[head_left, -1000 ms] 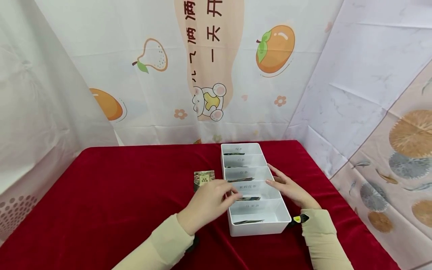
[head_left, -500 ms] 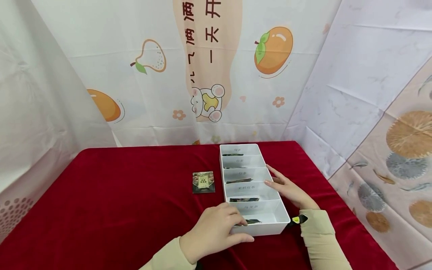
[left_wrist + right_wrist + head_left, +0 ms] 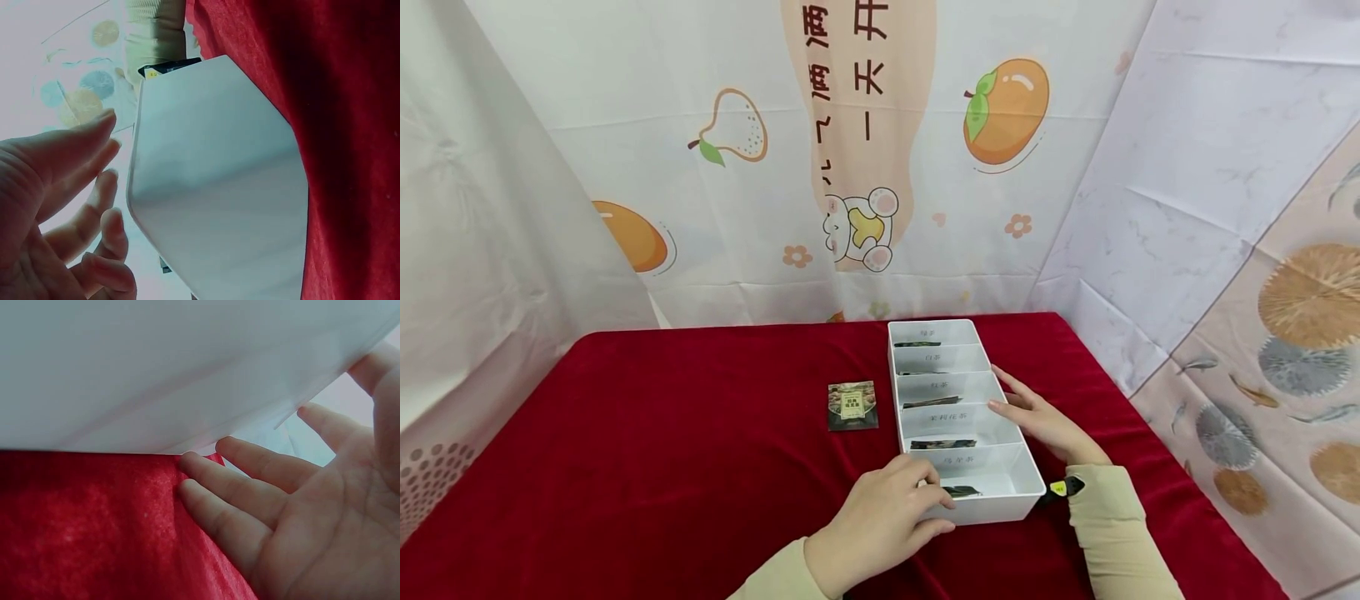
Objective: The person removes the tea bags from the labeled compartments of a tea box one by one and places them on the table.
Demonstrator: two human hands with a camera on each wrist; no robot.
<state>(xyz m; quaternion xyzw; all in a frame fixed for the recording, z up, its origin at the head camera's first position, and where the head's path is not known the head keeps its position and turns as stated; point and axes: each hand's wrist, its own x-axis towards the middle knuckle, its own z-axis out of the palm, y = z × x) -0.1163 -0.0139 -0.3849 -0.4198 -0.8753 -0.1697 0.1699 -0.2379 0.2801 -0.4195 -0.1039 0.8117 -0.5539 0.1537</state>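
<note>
A white divided box (image 3: 1000, 509) stands on the red cloth in the head view, a row of labelled compartments running away from me. Flat packets lie in them, including a dark one (image 3: 964, 492) in the nearest compartment and a patterned one (image 3: 942, 444) behind it. My left hand (image 3: 883, 515) is at the box's near left corner, fingers over the rim beside the dark packet. In the left wrist view, its fingers (image 3: 103, 194) are loosely bent with nothing visible between them. My right hand (image 3: 1051, 427) rests against the box's right side, fingers extended; fingertips touch the wall in the right wrist view.
A dark green tea sachet (image 3: 852, 406) with a pale label lies flat on the red tablecloth (image 3: 700, 467), left of the box. Printed curtains (image 3: 737, 233) hang behind the table and at both sides. A black strap with a yellow tag (image 3: 1060, 488) shows by the right wrist.
My left hand has moved from above the second-nearest compartment toward me, to the box's near left corner, uncovering the sachet on the cloth. My right hand has stayed at the box's right side.
</note>
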